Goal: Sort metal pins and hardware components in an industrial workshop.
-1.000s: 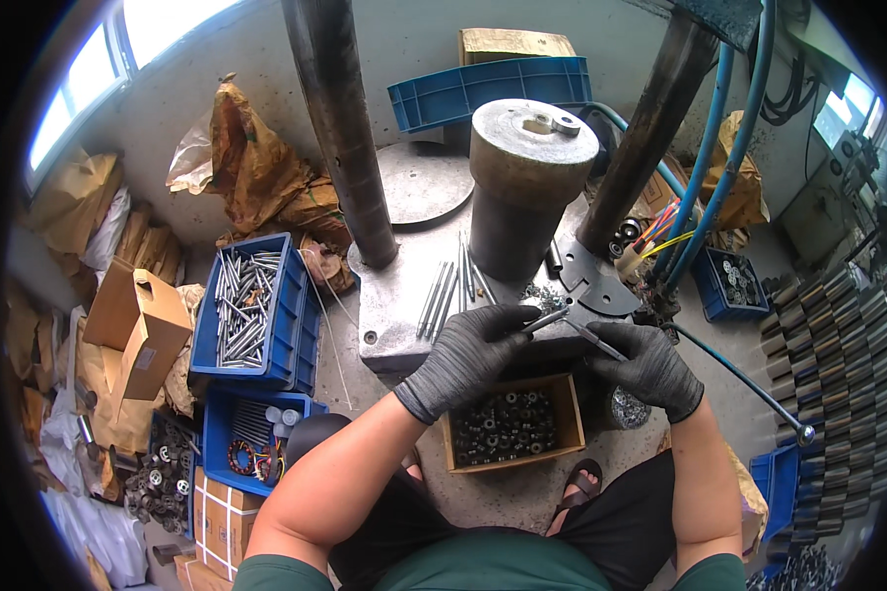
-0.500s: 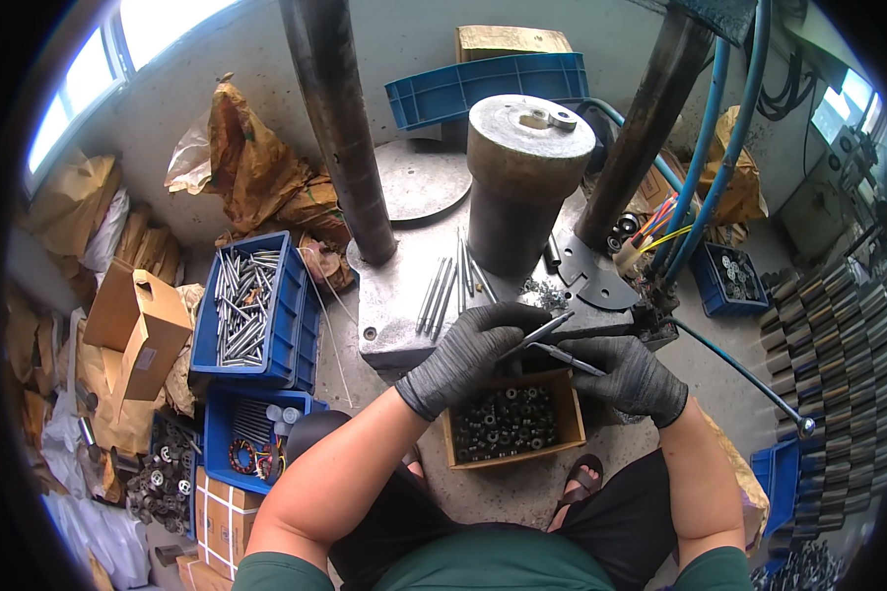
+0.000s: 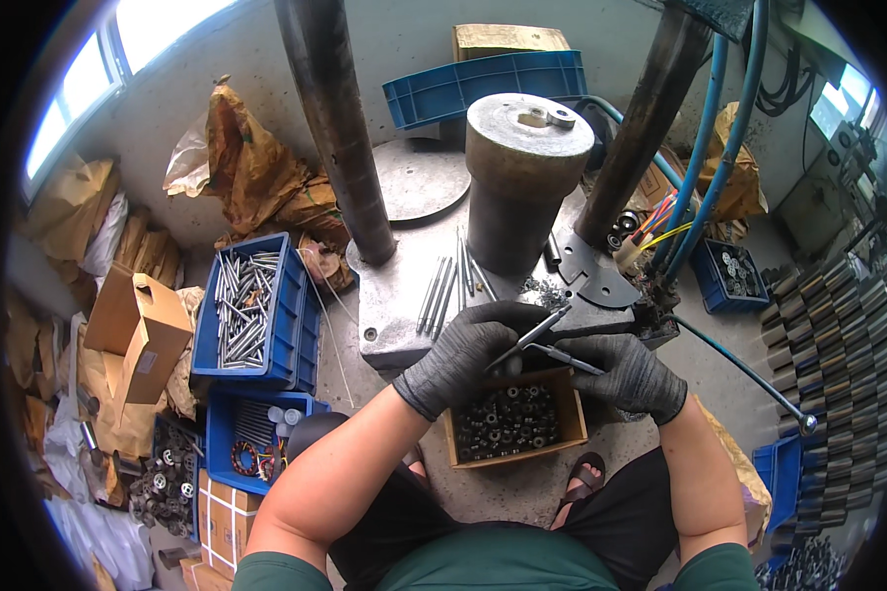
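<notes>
My left hand [image 3: 460, 361], in a dark grey glove, is closed around a slim metal shaft [image 3: 529, 337] that slants up to the right. My gloved right hand [image 3: 629, 376] grips a thin metal rod [image 3: 574, 361] with its narrow end pointing left. The rod's tip lies at or very near the shaft; contact cannot be made out. Both hands are above a cardboard box [image 3: 574, 433] of small dark ring-shaped metal parts [image 3: 508, 422]. Several similar metal shafts [image 3: 438, 295] lie on the machine's metal bed [image 3: 389, 320] beyond my left hand.
A thick metal cylinder [image 3: 524, 187] stands on the bed between two steel columns [image 3: 337, 128] [image 3: 643, 128]. Blue bins [image 3: 291, 315] with shafts and parts are at left. Stacked metal tubes [image 3: 833, 394] and a blue hose with a metal ball end [image 3: 808, 425] are at right.
The shaft in my left hand has tilted a little more upright, and more of its length shows below the fingers. My right hand has barely moved.
</notes>
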A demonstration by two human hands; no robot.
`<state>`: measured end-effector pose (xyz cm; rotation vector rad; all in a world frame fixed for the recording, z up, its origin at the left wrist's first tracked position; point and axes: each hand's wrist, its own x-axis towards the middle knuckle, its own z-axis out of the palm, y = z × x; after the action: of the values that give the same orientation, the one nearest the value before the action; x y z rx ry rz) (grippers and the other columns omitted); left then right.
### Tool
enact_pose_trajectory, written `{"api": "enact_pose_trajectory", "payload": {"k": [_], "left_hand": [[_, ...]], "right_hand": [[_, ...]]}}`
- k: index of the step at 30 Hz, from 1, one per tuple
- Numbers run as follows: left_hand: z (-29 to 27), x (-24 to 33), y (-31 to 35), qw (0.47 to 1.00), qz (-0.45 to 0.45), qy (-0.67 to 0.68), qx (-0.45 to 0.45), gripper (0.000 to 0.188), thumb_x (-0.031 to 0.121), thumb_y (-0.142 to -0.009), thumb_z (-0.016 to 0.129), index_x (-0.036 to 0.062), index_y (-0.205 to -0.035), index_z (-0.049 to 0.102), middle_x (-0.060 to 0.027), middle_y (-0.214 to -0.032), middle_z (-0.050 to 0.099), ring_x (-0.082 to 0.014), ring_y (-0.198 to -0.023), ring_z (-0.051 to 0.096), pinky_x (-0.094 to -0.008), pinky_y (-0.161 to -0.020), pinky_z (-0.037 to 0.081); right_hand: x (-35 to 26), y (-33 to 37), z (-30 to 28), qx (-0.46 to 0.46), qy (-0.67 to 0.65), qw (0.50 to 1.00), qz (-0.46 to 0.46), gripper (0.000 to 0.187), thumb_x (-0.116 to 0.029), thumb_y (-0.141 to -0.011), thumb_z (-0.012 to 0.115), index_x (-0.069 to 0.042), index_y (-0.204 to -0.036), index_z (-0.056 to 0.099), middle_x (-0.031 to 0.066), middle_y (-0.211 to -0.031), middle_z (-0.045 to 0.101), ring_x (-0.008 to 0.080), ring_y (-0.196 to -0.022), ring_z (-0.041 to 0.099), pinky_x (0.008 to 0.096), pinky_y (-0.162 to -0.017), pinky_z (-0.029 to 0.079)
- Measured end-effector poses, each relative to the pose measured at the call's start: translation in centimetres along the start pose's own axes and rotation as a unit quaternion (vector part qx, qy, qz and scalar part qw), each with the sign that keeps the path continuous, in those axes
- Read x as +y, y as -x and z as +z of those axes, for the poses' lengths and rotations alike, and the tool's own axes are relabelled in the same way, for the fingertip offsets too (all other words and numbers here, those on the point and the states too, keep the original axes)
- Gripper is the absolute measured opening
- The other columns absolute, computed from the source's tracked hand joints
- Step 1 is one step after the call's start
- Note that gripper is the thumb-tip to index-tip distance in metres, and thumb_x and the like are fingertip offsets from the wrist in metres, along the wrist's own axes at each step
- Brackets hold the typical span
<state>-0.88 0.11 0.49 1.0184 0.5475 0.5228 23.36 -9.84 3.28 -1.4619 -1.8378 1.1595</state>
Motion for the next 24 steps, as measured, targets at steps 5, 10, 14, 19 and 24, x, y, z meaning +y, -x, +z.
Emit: {"api": "enact_pose_trajectory", "payload": {"k": [5, 10, 14, 19, 24], "left_hand": [[-0.2, 0.2, 0.3, 0.999, -0.010, 0.024, -0.027, 0.052, -0.001, -0.083, 0.047, -0.0074, -0.134, 0.059, -0.0163, -0.115, 0.071, -0.0120, -0.078, 0.068, -0.0220, -0.068, 0.057], [0.1, 0.1, 0.5, 1.000, 0.013, 0.013, -0.024, 0.053, 0.001, -0.084, 0.046, -0.0078, -0.136, 0.056, -0.0203, -0.125, 0.067, -0.0195, -0.112, 0.066, -0.0228, -0.080, 0.059], [-2.1, -2.2, -0.2, 0.919, 0.260, -0.288, -0.069, 0.053, 0.002, -0.085, 0.047, -0.0086, -0.137, 0.055, -0.0199, -0.124, 0.068, -0.0201, -0.113, 0.066, -0.0211, -0.076, 0.059], [-0.4, -0.4, 0.0, 0.989, 0.006, 0.144, -0.036, 0.052, 0.008, -0.088, 0.051, -0.0096, -0.138, 0.053, -0.0200, -0.118, 0.069, -0.0152, -0.077, 0.070, -0.0196, -0.057, 0.057], [-0.7, 0.0, 0.0, 0.982, -0.013, 0.182, -0.049, 0.051, 0.015, -0.091, 0.057, -0.0090, -0.136, 0.054, -0.0204, -0.113, 0.070, -0.0136, -0.063, 0.066, -0.0206, -0.054, 0.056]], "right_hand": [[-0.1, 0.1, 0.0, 0.012, 0.027, 0.999, -0.017, 0.052, -0.004, -0.085, 0.075, -0.003, -0.137, 0.064, 0.0116, -0.119, 0.075, 0.0125, -0.107, 0.068, 0.0307, -0.095, 0.055], [0.5, 0.2, 0.1, 0.026, 0.079, 0.995, -0.060, 0.050, -0.009, -0.086, 0.076, -0.003, -0.135, 0.065, 0.0152, -0.119, 0.074, 0.0185, -0.109, 0.070, 0.0335, -0.096, 0.055], [0.5, -0.1, 0.5, 0.034, 0.067, 0.994, -0.073, 0.053, -0.006, -0.082, 0.077, 0.001, -0.133, 0.064, 0.0153, -0.122, 0.072, 0.0213, -0.110, 0.070, 0.0344, -0.097, 0.055], [1.2, -0.1, 1.5, 0.029, 0.031, 0.998, -0.054, 0.055, -0.010, -0.087, 0.075, -0.001, -0.139, 0.060, 0.0110, -0.119, 0.071, 0.0201, -0.109, 0.068, 0.0351, -0.097, 0.054], [1.1, 0.1, 1.0, -0.168, -0.303, 0.927, 0.141, 0.058, -0.014, -0.090, 0.075, -0.002, -0.144, 0.056, 0.0065, -0.115, 0.069, 0.0156, -0.107, 0.064, 0.0338, -0.097, 0.053]]}}
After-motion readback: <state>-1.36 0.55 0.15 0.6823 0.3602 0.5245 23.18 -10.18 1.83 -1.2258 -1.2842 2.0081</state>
